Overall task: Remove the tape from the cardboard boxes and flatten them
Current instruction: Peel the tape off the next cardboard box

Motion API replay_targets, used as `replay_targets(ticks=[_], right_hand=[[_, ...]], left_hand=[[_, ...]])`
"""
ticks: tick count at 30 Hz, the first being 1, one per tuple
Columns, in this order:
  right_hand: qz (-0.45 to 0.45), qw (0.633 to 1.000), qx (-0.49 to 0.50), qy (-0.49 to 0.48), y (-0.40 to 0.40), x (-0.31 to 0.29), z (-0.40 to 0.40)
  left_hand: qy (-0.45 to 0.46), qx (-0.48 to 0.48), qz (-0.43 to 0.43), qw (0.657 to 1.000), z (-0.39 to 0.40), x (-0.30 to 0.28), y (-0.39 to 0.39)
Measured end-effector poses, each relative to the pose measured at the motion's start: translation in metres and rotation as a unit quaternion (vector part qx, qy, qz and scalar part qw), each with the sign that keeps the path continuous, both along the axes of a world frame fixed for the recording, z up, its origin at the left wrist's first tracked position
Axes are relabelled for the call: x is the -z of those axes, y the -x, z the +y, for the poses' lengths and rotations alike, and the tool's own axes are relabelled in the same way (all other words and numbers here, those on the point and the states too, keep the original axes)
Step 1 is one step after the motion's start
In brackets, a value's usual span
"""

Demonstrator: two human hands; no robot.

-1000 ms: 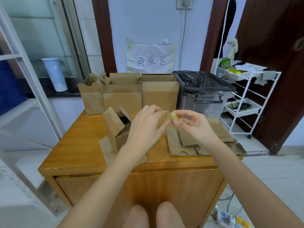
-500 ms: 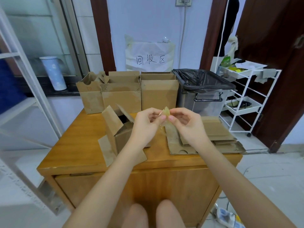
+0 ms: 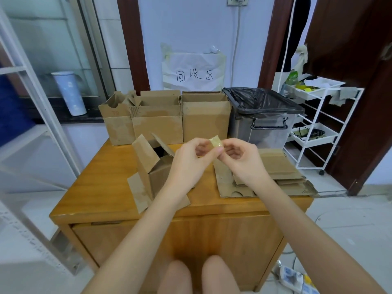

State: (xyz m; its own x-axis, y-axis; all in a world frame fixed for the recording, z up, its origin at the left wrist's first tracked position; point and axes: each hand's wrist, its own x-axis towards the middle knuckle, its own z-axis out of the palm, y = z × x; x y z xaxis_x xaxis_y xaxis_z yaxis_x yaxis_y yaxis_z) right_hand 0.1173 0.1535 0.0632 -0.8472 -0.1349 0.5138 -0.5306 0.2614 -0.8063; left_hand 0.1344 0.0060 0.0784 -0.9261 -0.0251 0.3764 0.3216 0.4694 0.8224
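Both hands pinch one crumpled tape piece (image 3: 216, 141), left hand (image 3: 191, 164) and right hand (image 3: 241, 160), above the counter (image 3: 101, 187), just right of the half-open box (image 3: 154, 168).

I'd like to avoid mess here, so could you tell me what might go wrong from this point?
The tape piece, pinched between the left hand and right hand, may cling to the fingers instead of dropping into the lined bin. The flattened cardboard overhangs the table edge and could slide off if bumped.
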Motion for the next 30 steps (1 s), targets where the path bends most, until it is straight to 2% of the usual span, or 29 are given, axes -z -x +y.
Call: replay_targets(ticks=[4, 8, 11, 13, 14, 17, 19, 23, 27, 30], right_hand=[[0.001, 0.999, -0.031, -0.023, -0.006, -0.001, 0.001], [0.008, 0.998, -0.040, -0.039, -0.010, 0.005, -0.005], [0.012, 0.995, 0.017, 0.096, -0.013, 0.009, -0.003], [0.020, 0.994, 0.073, 0.083, -0.012, 0.006, 0.007], [-0.001, 0.996, 0.065, 0.053, -0.011, 0.003, 0.012], [-0.121, 0.991, -0.040, -0.028, -0.012, -0.003, 0.013], [-0.156, 0.985, -0.073, -0.019, -0.013, 0.000, 0.007], [-0.162, 0.977, -0.082, 0.111, -0.014, 0.003, 0.002], [-0.160, 0.971, -0.030, 0.174, -0.011, 0.007, 0.001], [-0.204, 0.942, -0.033, 0.264, -0.008, 0.004, 0.002]], left_hand=[[-0.123, 0.024, -0.016, 0.992, 0.003, 0.002, 0.001], [-0.149, 0.006, 0.015, 0.989, 0.006, -0.002, 0.003], [-0.189, -0.035, 0.026, 0.981, 0.002, -0.005, 0.007], [-0.220, -0.031, 0.019, 0.975, -0.005, -0.004, 0.008], [-0.231, -0.024, 0.017, 0.973, -0.008, -0.004, 0.008], [-0.271, -0.004, -0.002, 0.963, -0.010, -0.004, 0.009], [-0.281, 0.007, -0.019, 0.959, -0.005, -0.003, 0.008], [-0.253, 0.019, -0.010, 0.967, 0.001, -0.001, 0.008], [-0.081, -0.006, 0.088, 0.993, 0.001, 0.003, 0.010], [-0.033, 0.006, 0.137, 0.990, 0.006, 0.007, 0.006]])
